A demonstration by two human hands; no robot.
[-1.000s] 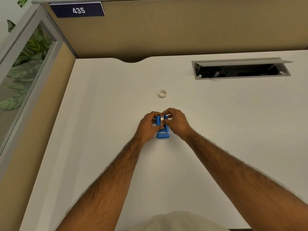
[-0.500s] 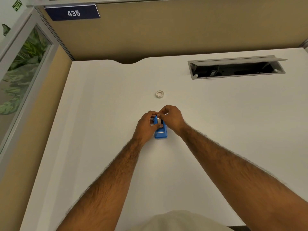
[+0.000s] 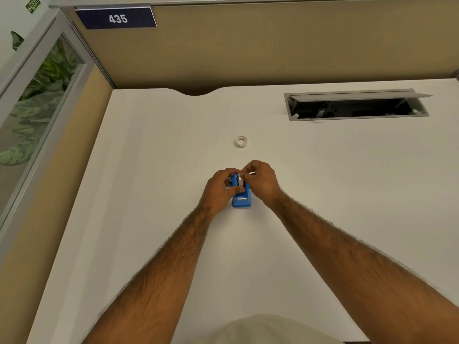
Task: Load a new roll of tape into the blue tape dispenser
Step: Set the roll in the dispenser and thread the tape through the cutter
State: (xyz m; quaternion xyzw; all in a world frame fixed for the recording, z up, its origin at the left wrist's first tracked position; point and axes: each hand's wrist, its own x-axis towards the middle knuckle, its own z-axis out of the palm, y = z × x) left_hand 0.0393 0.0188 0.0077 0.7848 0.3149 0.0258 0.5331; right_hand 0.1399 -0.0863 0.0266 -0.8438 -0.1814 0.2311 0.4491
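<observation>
A: Near the middle of the desk, well back from the near edge, stands the blue tape dispenser, cutter end toward the person. Who has what?

B: The left hand is closed round the dispenser's left side, thumb across the top, bracing it. The right hand is pinched narrow on the roll of tape, which sits between the blue cheeks at the far end of the body.

A: Is it seated?

B: Can't tell; the fingers hide the hub. A pale strip shows at the right fingertips, possibly the free end, but it's too small to be sure.

A: And the ring lying further toward the far edge?

B: A thin whitish ring, flat, well apart from the hands. I'd guess a spent core, not the new roll.

A: What could go wrong?

B: If the roll is pushed in crooked, its core may miss the slots and jam or pop out. If it faces the wrong way, the sticky side won't meet the cutter. And if the left hand loosens, the light dispenser could skid on the smooth desk.
</observation>
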